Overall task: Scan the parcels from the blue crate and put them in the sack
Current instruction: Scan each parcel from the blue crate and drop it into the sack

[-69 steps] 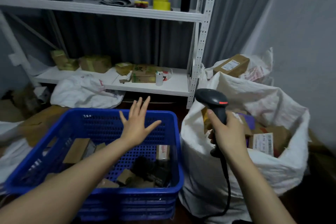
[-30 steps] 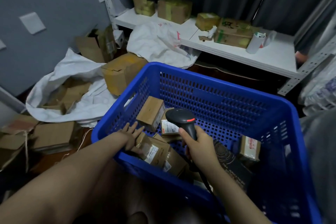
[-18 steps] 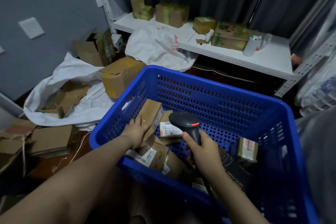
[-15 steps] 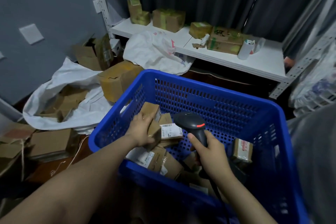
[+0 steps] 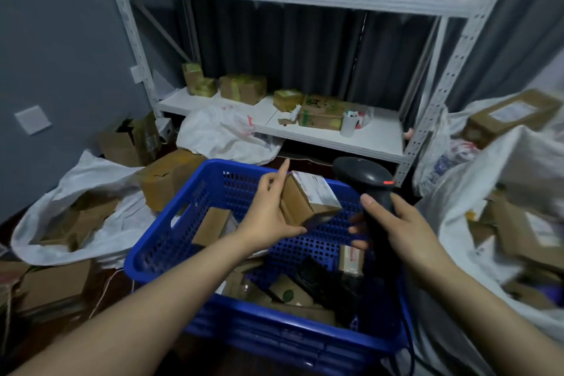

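Note:
My left hand grips a small brown parcel with a white label on top, held up above the blue crate. My right hand holds the black barcode scanner by its handle, just right of the parcel, with a red light lit on the scanner's head. Several more cardboard parcels and a dark packet lie inside the crate. The white sack, filled with several boxes, stands at the right beside the crate.
A white metal shelf rack stands behind the crate with boxes and a white cup on it. Another white sack with flattened cardboard lies on the floor at left. A brown box sits against the crate's far left corner.
My left hand has lifted the small parcel out of the crate to in front of the scanner. My right hand rose with the scanner. The view has tilted up toward the shelves.

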